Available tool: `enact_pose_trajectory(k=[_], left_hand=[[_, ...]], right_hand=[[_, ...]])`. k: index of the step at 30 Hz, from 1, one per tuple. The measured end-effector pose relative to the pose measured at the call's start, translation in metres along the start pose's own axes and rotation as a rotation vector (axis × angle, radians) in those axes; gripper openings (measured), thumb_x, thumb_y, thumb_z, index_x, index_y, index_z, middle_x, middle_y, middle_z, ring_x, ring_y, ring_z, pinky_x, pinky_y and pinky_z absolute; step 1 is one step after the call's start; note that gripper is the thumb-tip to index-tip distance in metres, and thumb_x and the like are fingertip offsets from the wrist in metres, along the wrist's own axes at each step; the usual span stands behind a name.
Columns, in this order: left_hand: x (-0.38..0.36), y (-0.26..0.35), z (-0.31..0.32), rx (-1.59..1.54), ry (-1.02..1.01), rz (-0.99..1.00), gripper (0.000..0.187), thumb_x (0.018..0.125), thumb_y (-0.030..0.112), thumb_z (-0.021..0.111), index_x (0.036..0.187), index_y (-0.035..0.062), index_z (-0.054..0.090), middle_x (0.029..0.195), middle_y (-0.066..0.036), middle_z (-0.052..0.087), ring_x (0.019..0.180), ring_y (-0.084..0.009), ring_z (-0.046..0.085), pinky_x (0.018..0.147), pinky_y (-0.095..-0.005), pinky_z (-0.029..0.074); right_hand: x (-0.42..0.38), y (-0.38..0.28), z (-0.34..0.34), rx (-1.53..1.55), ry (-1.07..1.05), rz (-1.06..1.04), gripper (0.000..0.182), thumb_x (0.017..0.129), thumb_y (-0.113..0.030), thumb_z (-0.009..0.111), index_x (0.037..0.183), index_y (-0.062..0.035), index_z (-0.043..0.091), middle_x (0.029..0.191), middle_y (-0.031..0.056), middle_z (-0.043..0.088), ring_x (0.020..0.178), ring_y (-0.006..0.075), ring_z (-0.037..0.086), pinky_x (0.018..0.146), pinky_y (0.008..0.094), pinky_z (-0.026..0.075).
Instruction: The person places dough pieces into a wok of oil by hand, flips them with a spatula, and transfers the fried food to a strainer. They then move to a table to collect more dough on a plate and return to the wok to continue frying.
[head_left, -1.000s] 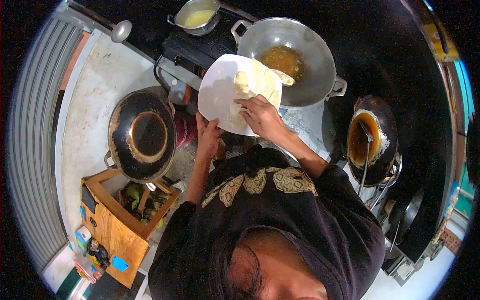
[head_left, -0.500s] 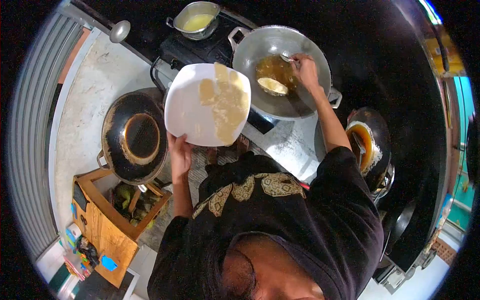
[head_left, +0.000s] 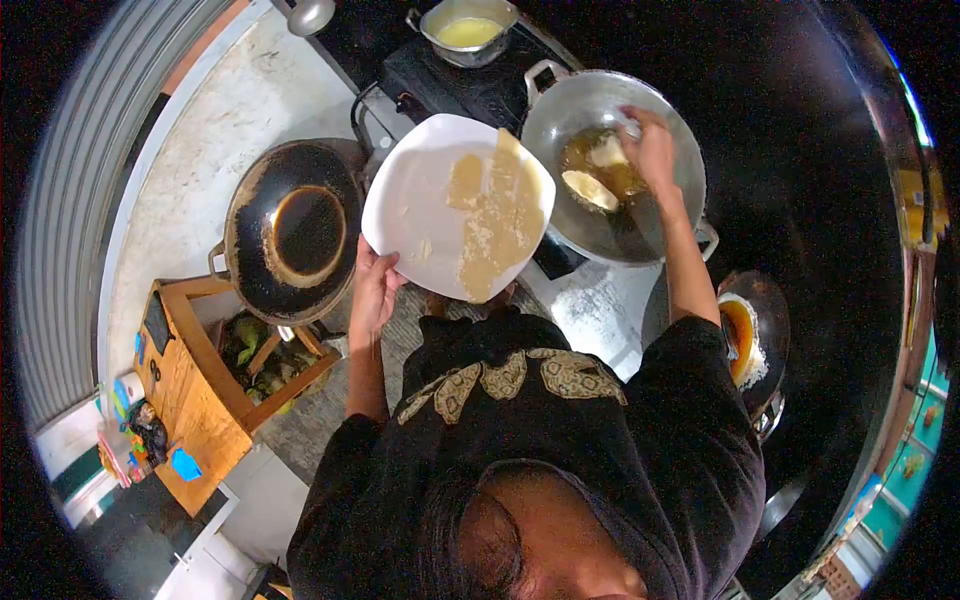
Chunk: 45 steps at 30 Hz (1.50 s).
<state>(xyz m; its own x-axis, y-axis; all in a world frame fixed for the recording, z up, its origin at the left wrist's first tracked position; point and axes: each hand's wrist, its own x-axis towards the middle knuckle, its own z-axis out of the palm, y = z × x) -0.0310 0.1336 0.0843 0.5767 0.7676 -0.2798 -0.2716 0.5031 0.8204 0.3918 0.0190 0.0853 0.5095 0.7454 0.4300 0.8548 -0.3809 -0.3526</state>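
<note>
My left hand (head_left: pixel 377 290) grips the lower left rim of a white square plate (head_left: pixel 420 185), which is smeared with pale batter (head_left: pixel 500 215) on its right side. Over the large grey wok (head_left: pixel 665 130), my right hand (head_left: pixel 650 145) is closed around a spoon (head_left: pixel 630 128), mostly hidden by the fingers and blurred. Below the spoon, a pale piece (head_left: pixel 608 152) lies in the brown oil (head_left: pixel 625 180). Nearer the wok's lower left, a battered oval piece (head_left: pixel 590 190) sits in the same oil.
A black wok (head_left: pixel 250 230) with dark oil stands at the left, above a wooden crate-like table (head_left: pixel 205 420). A pot of yellow liquid (head_left: pixel 468 33) is at the top. Another dark pan (head_left: pixel 765 310) with brown oil is at the right, and a ladle (head_left: pixel 310 15) at top left.
A second pale piece now shows in the oil beneath my right hand. The view has shifted, so the wok, plate and pot appear farther right. My left hand still holds the plate.
</note>
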Motion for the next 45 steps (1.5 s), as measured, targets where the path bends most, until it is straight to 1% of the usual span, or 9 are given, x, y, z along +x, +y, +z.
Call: enact_pose_trajectory(k=[3, 6, 11, 20, 26, 33, 37, 40, 45], left_hand=[[0.008, 0.003, 0.014, 0.060, -0.082, -0.053, 0.054, 0.080, -0.002, 0.046, 0.131, 0.0050, 0.029, 0.120, -0.011, 0.044, 0.102, -0.0203, 0.054, 0.077, -0.0338, 0.054], [0.019, -0.004, 0.025, 0.081, -0.152, -0.065, 0.056, 0.080, 0.000, 0.049, 0.132, 0.0073, 0.029, 0.119, -0.008, 0.046, 0.101, -0.0163, 0.054, 0.074, -0.0296, 0.053], [0.024, -0.020, 0.044, 0.097, -0.248, -0.097, 0.057, 0.082, 0.004, 0.050, 0.133, 0.0078, 0.025, 0.119, -0.008, 0.047, 0.100, -0.0166, 0.054, 0.076, -0.0305, 0.051], [0.021, -0.042, 0.043, 0.094, -0.273, -0.176, 0.060, 0.083, 0.006, 0.050, 0.135, 0.0057, 0.020, 0.117, -0.009, 0.047, 0.101, -0.0185, 0.054, 0.074, -0.0348, 0.052], [0.018, -0.046, 0.044, 0.038, -0.249, -0.243, 0.058, 0.082, 0.007, 0.051, 0.133, 0.0069, 0.023, 0.118, -0.008, 0.047, 0.100, -0.0195, 0.055, 0.075, -0.0358, 0.052], [0.025, -0.054, 0.044, 0.022, -0.303, -0.239, 0.055, 0.083, 0.007, 0.049, 0.133, 0.0090, 0.025, 0.119, -0.007, 0.047, 0.101, -0.0199, 0.055, 0.077, -0.0358, 0.052], [0.024, -0.049, 0.046, 0.008, -0.283, -0.289, 0.068, 0.080, 0.003, 0.050, 0.139, 0.0109, 0.017, 0.126, -0.011, 0.044, 0.110, -0.0259, 0.050, 0.085, -0.0403, 0.049], [0.023, -0.046, 0.050, -0.059, -0.284, -0.266, 0.067, 0.080, 0.002, 0.048, 0.138, 0.0112, 0.017, 0.126, -0.012, 0.043, 0.111, -0.0276, 0.050, 0.086, -0.0424, 0.049], [0.031, -0.047, 0.054, -0.140, -0.291, -0.194, 0.060, 0.083, 0.004, 0.047, 0.136, 0.0105, 0.019, 0.121, -0.010, 0.045, 0.105, -0.0211, 0.054, 0.079, -0.0373, 0.052]], right_hand=[[0.000, -0.094, -0.032, 0.188, -0.206, -0.184, 0.019, 0.077, -0.021, 0.062, 0.091, -0.0091, 0.066, 0.098, 0.0117, 0.062, 0.096, 0.0284, 0.054, 0.089, 0.0402, 0.039], [-0.013, -0.129, -0.028, 0.146, -0.325, -0.282, 0.019, 0.075, -0.019, 0.063, 0.091, -0.0075, 0.065, 0.092, 0.0112, 0.062, 0.092, 0.0286, 0.054, 0.085, 0.0432, 0.038], [-0.035, -0.112, -0.022, 0.094, -0.291, -0.182, 0.024, 0.073, -0.019, 0.065, 0.094, -0.0068, 0.064, 0.088, 0.0110, 0.062, 0.090, 0.0291, 0.054, 0.082, 0.0428, 0.039], [-0.052, -0.102, -0.029, 0.203, -0.461, -0.064, 0.016, 0.070, -0.013, 0.064, 0.082, -0.0044, 0.060, 0.079, 0.0131, 0.061, 0.076, 0.0306, 0.058, 0.070, 0.0398, 0.044], [-0.049, -0.128, -0.054, 0.299, -0.458, -0.018, 0.017, 0.073, -0.007, 0.063, 0.088, 0.0005, 0.059, 0.074, 0.0154, 0.060, 0.070, 0.0242, 0.059, 0.064, 0.0342, 0.046], [-0.021, -0.152, -0.101, 0.147, -0.363, -0.325, 0.015, 0.074, -0.003, 0.060, 0.088, -0.0016, 0.065, 0.082, 0.0142, 0.063, 0.073, 0.0238, 0.059, 0.074, 0.0344, 0.046], [-0.014, -0.161, -0.119, 0.088, -0.341, -0.358, 0.011, 0.074, -0.004, 0.060, 0.084, -0.0017, 0.064, 0.080, 0.0127, 0.063, 0.074, 0.0262, 0.057, 0.077, 0.0356, 0.043], [-0.013, -0.171, -0.135, 0.091, -0.354, -0.348, 0.011, 0.071, -0.007, 0.061, 0.081, -0.0020, 0.063, 0.080, 0.0148, 0.062, 0.079, 0.0303, 0.057, 0.077, 0.0377, 0.043], [-0.019, -0.192, -0.166, 0.122, -0.377, -0.392, 0.009, 0.072, -0.005, 0.060, 0.080, -0.0026, 0.062, 0.080, 0.0140, 0.061, 0.078, 0.0306, 0.056, 0.076, 0.0376, 0.043]])
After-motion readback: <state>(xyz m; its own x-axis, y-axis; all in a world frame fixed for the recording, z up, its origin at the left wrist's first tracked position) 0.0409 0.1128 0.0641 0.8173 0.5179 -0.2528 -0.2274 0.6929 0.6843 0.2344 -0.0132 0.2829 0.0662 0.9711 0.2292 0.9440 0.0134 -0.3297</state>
